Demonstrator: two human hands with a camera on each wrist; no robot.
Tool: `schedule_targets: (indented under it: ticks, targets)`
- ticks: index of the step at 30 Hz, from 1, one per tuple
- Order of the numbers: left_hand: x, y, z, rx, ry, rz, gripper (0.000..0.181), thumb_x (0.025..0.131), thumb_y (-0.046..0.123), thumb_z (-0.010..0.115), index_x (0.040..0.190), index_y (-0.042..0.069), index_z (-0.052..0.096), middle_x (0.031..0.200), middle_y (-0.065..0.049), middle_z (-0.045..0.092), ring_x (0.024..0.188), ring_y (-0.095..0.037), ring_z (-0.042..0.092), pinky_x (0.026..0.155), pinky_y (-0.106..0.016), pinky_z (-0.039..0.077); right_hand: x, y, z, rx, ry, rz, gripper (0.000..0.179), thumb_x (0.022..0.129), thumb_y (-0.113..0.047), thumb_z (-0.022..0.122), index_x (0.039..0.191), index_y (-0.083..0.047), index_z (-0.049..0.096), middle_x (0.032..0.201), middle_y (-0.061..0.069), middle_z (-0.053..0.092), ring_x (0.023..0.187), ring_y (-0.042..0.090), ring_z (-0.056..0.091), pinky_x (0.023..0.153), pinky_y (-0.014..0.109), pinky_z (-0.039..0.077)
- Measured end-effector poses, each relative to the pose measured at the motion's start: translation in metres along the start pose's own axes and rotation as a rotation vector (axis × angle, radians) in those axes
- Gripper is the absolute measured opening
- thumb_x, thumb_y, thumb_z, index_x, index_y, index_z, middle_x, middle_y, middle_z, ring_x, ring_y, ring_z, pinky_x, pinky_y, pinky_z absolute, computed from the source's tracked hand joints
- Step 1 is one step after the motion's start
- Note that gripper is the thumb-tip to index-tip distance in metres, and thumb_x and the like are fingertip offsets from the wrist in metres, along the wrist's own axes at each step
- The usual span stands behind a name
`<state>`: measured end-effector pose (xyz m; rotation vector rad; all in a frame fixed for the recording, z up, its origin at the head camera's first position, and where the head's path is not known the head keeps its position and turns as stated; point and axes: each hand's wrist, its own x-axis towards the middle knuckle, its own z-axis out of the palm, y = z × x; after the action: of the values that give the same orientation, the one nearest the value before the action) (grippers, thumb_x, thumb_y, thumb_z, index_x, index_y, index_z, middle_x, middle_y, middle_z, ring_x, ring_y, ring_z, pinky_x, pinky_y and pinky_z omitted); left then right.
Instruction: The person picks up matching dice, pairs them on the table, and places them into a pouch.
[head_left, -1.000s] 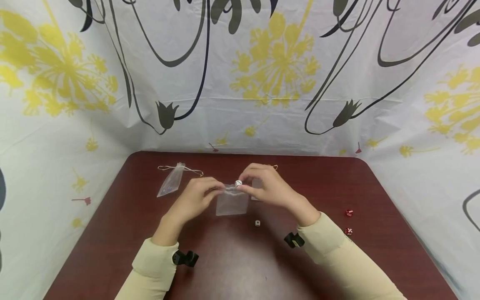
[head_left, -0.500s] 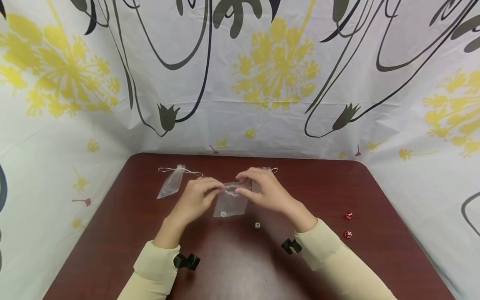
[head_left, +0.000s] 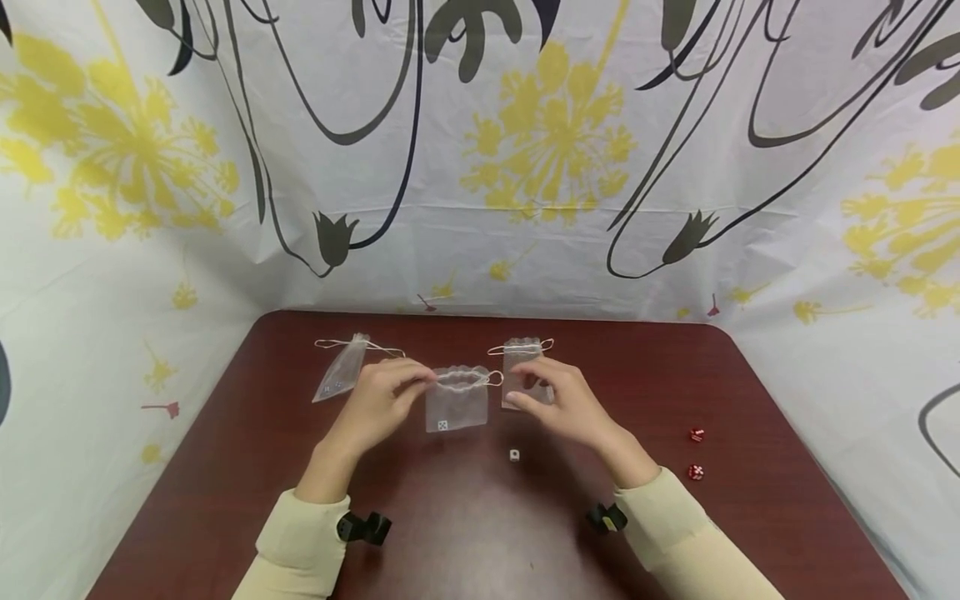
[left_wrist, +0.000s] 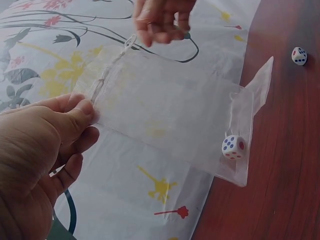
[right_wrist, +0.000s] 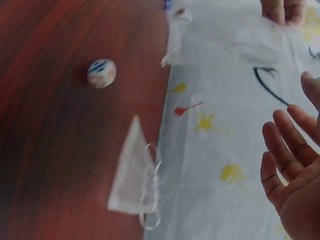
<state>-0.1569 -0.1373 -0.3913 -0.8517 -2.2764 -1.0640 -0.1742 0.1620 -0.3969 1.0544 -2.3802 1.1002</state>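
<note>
My left hand (head_left: 386, 398) pinches the top edge of a sheer white drawstring pouch (head_left: 459, 404) between thumb and fingers. In the left wrist view a white die (left_wrist: 233, 147) with blue and red dots lies at the bottom of that pouch. To the right of the pouch, my right hand (head_left: 558, 400) holds nothing, its fingers spread and loosely bent. A second white die (head_left: 514, 455) sits on the table in front of the hands. Another pouch (head_left: 522, 344) lies flat behind my right hand, which partly covers it.
At the left back lies a sheer pouch (head_left: 347, 371) with small dice showing faintly inside. Two red dice (head_left: 697, 454) rest on the right side of the dark red table (head_left: 465, 533). A patterned white cloth (head_left: 480, 275) hangs around the back and sides.
My right hand let go of a white die, which dropped into the pouch's bottom corner. The hand then drew away to the right, while my left hand kept its pinch.
</note>
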Motion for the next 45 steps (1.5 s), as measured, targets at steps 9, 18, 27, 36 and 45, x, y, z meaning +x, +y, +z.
schedule_targets:
  ticks: [9, 18, 27, 36, 45]
  targets:
    - [-0.001, -0.001, -0.003, -0.006, -0.015, -0.014, 0.015, 0.083, -0.005, 0.079, 0.091, 0.008, 0.078, 0.090, 0.000, 0.076, 0.085, -0.014, 0.070, 0.075, -0.034, 0.058, -0.021, 0.013, 0.005, -0.010, 0.024, 0.047, 0.026, 0.085, -0.011, 0.082, 0.110, -0.009, 0.072, 0.086, 0.003, 0.067, 0.075, 0.016, 0.061, 0.059, 0.036, 0.052]
    - [-0.002, -0.002, -0.003, -0.002, -0.011, -0.011, 0.016, 0.083, -0.006, 0.079, 0.091, 0.007, 0.078, 0.090, 0.000, 0.075, 0.085, -0.015, 0.070, 0.075, -0.034, 0.058, -0.043, 0.033, 0.027, -0.013, -0.107, 0.098, 0.028, 0.086, -0.015, 0.082, 0.109, -0.003, 0.072, 0.094, 0.010, 0.072, 0.083, 0.016, 0.065, 0.072, 0.033, 0.056]
    - [-0.003, -0.001, -0.002, 0.000, -0.028, -0.017, 0.014, 0.083, -0.005, 0.079, 0.091, 0.006, 0.078, 0.089, -0.001, 0.075, 0.084, -0.015, 0.070, 0.074, -0.034, 0.058, -0.057, 0.041, 0.038, -0.054, -0.258, 0.144, 0.032, 0.088, -0.027, 0.081, 0.109, -0.005, 0.072, 0.092, 0.001, 0.069, 0.080, 0.013, 0.063, 0.072, 0.030, 0.053]
    - [-0.005, -0.003, -0.001, -0.007, -0.040, -0.001, 0.012, 0.084, -0.004, 0.079, 0.091, 0.005, 0.078, 0.089, -0.002, 0.076, 0.082, -0.016, 0.069, 0.074, -0.036, 0.057, -0.062, 0.038, 0.043, -0.119, -0.398, 0.129, 0.032, 0.082, -0.030, 0.087, 0.105, -0.011, 0.075, 0.092, -0.005, 0.066, 0.082, 0.008, 0.059, 0.073, 0.026, 0.052]
    - [-0.007, -0.003, 0.000, -0.011, -0.030, 0.015, 0.013, 0.082, -0.005, 0.080, 0.090, 0.005, 0.077, 0.088, -0.003, 0.075, 0.081, -0.016, 0.070, 0.073, -0.035, 0.058, -0.062, 0.039, 0.042, -0.160, -0.443, 0.152, 0.013, 0.086, -0.023, 0.083, 0.092, -0.016, 0.074, 0.092, -0.008, 0.062, 0.083, 0.005, 0.060, 0.073, 0.027, 0.052]
